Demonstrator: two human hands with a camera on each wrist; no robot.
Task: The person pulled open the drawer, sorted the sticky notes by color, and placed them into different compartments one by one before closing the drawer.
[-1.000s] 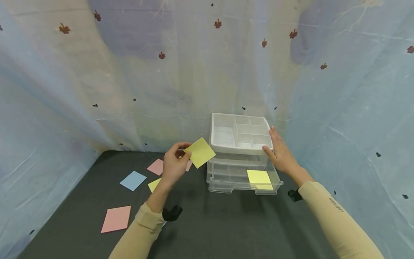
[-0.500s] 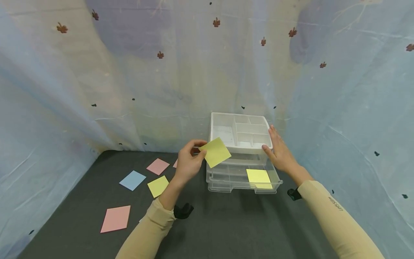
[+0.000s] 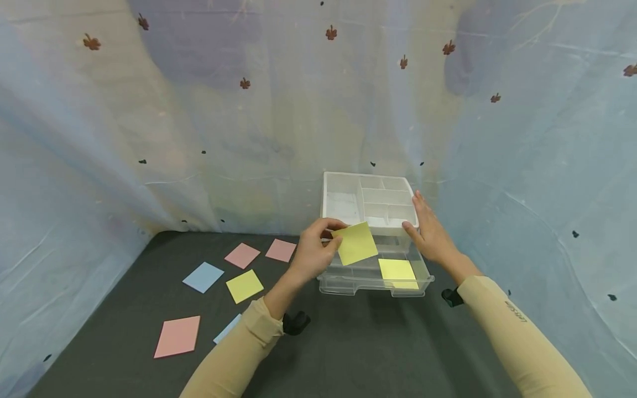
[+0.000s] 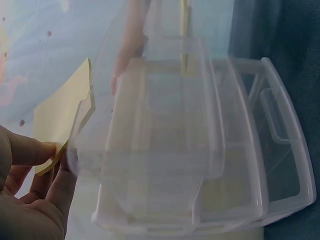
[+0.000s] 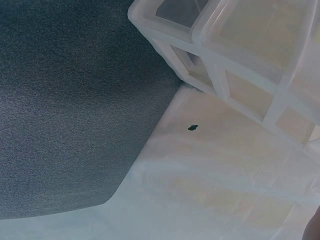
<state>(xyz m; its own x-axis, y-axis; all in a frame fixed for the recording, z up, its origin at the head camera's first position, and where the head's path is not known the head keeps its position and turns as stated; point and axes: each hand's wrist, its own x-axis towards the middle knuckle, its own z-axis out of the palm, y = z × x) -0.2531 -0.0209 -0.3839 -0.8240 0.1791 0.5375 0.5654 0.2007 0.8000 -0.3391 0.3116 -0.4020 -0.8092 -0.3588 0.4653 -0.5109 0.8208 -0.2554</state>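
My left hand (image 3: 313, 254) pinches a yellow sticky note pad (image 3: 359, 243) by one corner, thumb against fingers. The pad hovers tilted in front of a clear plastic drawer organizer (image 3: 325, 190), and its thin edge shows in the left wrist view (image 4: 62, 117). Below it, the organizer's clear drawer (image 3: 338, 286) is pulled out, with another yellow sticky note pad (image 3: 398, 271) lying at its right side. With fingers extended, my right hand (image 3: 432, 237) rests against the organizer's right front top corner. Only a sliver of that hand enters the right wrist view.
Left on the dark table (image 3: 358, 354) lie a large pink pad (image 3: 177, 337), two small pink pads (image 3: 242, 255) (image 3: 281, 250), a blue pad (image 3: 203, 277) and a yellow pad (image 3: 245, 286). Another blue pad (image 3: 226, 329) is partly behind the left sleeve. A patterned curtain (image 3: 278, 121) surrounds the table.
My left hand has carried the yellow pad rightward, from beside the organizer to in front of it, above the pulled-out drawer. The right hand has stayed at the organizer's corner.
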